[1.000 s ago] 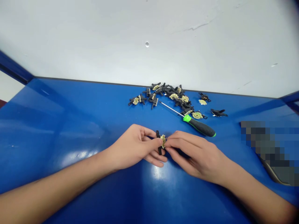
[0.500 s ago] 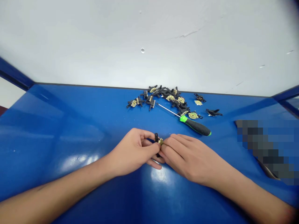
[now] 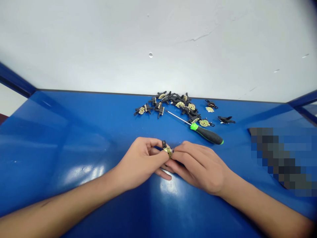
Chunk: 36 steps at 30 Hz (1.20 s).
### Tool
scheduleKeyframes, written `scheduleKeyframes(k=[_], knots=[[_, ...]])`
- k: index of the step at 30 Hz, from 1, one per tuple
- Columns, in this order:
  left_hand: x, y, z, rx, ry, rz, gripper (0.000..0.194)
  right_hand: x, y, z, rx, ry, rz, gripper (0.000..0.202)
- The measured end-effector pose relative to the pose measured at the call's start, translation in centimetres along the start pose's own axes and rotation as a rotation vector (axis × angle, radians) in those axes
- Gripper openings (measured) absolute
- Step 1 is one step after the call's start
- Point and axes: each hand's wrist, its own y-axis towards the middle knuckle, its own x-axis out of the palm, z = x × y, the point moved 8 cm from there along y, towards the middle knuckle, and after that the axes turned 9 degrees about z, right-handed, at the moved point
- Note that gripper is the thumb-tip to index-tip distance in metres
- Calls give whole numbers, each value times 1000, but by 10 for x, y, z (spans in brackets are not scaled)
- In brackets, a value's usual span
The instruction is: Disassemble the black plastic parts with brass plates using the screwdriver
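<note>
My left hand (image 3: 142,162) is closed on a small black plastic part with a brass-coloured metal plate (image 3: 168,152), pinched between thumb and fingers. A black tab (image 3: 163,144) of that part sticks up past my index finger. My right hand (image 3: 201,165) meets it from the right, fingertips pressed together at the edge of the plate. Whether those fingertips grip the part itself or some tiny piece is hidden. Beyond the hands lies a screwdriver (image 3: 209,135) with a black and green handle, its shaft pointing to the back left.
Several similar black parts with brass-coloured plates (image 3: 180,104) lie heaped near the back of the blue table (image 3: 74,125). Another (image 3: 226,120) lies apart to the right. A pale wall (image 3: 123,43) rises behind the table. A pixelated area covers the right side.
The part in my left hand has turned, so more of its metal plate faces up. My right hand's fingers have shifted slightly at its edge.
</note>
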Motion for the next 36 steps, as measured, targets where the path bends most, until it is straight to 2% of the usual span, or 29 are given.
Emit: scheduleKeyframes(k=[8, 15, 18, 23, 26, 29, 31, 33, 36], knots=[[-5, -2, -2, -44, 1, 55, 5, 0, -3, -1, -67, 71, -29, 7], [-4, -2, -3, -53, 42, 77, 5, 6, 0, -4, -114, -36, -272, 16], [-2, -2, -4, -57, 51, 71, 5, 7, 3, -10, -133, -117, -331, 21], [-1, -3, -4, -57, 34, 57, 6, 8, 4, -12, -73, -138, -309, 22], [-2, -3, -1, -43, 27, 36, 5, 3, 2, -4, 12, -58, -246, 19], [-3, -3, 2, -30, 19, 23, 11, -14, 3, 12, 150, 42, -79, 7], [-4, -4, 3, -29, 15, 28, 12, -27, 3, 30, 331, 91, 54, 1], [-4, -5, 3, -17, 17, 29, 13, -30, -3, 47, 587, 213, 132, 3], [-2, -5, 2, 14, 16, 13, 16, -6, -17, 56, 924, 537, 67, 16]])
